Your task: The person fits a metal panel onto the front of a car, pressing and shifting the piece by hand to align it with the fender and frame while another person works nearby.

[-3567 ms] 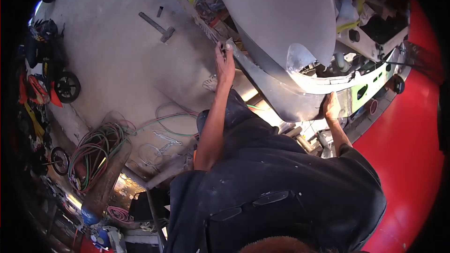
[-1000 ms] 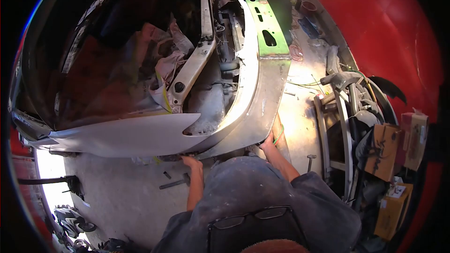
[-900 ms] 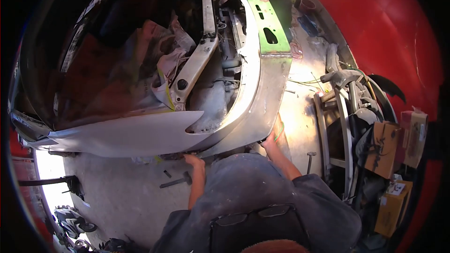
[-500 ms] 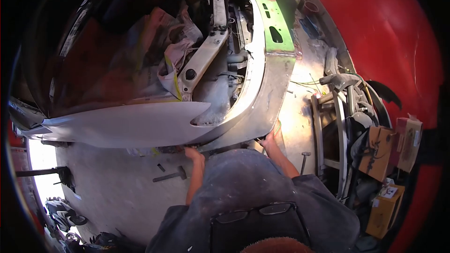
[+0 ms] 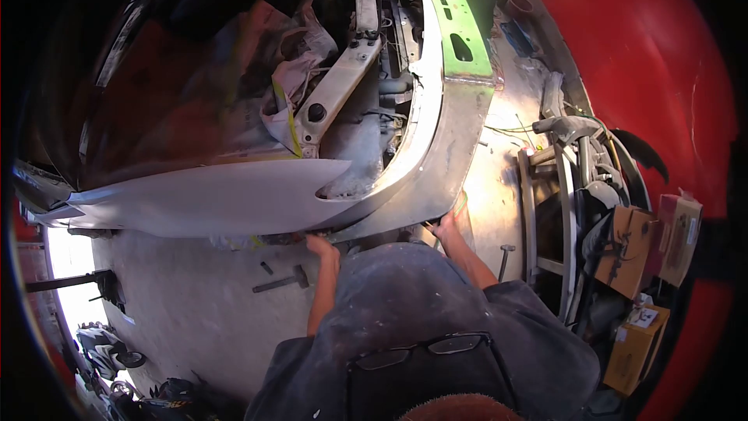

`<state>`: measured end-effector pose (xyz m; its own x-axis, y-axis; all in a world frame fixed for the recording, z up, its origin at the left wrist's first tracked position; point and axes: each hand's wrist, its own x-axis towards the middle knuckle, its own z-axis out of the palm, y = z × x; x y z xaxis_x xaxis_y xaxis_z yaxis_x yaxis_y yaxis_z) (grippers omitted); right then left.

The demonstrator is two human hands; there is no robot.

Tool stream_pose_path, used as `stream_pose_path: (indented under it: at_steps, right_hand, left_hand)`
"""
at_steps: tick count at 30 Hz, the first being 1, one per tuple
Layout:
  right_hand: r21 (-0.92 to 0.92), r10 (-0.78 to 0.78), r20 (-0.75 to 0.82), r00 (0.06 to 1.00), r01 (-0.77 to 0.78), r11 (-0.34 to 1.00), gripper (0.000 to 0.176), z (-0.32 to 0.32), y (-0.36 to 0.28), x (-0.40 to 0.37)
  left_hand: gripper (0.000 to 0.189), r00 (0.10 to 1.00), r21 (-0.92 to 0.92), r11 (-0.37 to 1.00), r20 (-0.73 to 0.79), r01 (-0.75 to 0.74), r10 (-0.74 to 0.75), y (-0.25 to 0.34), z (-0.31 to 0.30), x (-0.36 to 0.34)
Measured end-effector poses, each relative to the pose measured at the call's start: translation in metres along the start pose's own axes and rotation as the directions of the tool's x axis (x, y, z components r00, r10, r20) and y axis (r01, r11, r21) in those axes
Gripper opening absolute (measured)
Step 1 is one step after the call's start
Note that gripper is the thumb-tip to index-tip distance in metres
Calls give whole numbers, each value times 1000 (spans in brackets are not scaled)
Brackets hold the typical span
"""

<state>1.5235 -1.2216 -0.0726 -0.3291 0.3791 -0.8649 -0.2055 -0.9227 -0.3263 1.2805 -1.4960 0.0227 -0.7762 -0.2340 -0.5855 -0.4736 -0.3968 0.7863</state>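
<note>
A curved bare-grey metal panel (image 5: 436,164) wraps round the front corner of a car body, its far end joined to a green section (image 5: 465,47) with cut-out holes. My left hand (image 5: 319,246) is closed at its lower edge, close to where it meets the white fender (image 5: 210,199); the fingertips are partly hidden under the edge. At the panel's lower right corner, my right hand (image 5: 446,228) is closed round the edge, its fingers partly out of sight underneath.
A hammer (image 5: 284,279) lies on the concrete floor at left, and another hammer (image 5: 506,260) at right. Crumpled masking paper (image 5: 284,113) covers part of the engine bay. To the right stand a metal frame with parts (image 5: 567,218), cardboard boxes (image 5: 626,253) and a red panel (image 5: 623,54).
The car and panel sit slightly higher in view. Both hands stay at the panel's lower edge, the left one a little higher. The person at the far end shows less.
</note>
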Motion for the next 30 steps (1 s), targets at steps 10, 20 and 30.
stream_pose_path:
  at_steps: [10, 20, 30]
  right_hand:
    - [-75, -29, -156, 987, 18, 997, 68, -21, 13, 24]
    - [-312, -375, -300, 877, 281, 908, 53, -20, -6, 11]
    - [-802, -922, 117, 369, 582, 131, 23, 118, -133, -90]
  left_hand:
    - [28, 1000, -22, 1000, -18, -8, 8, 27, 21, -35]
    - [39, 990, 14, 1000, 143, -18, 16, 7, 0, -7]
    - [46, 979, 12, 998, 198, -56, 53, 0, -5, 4]
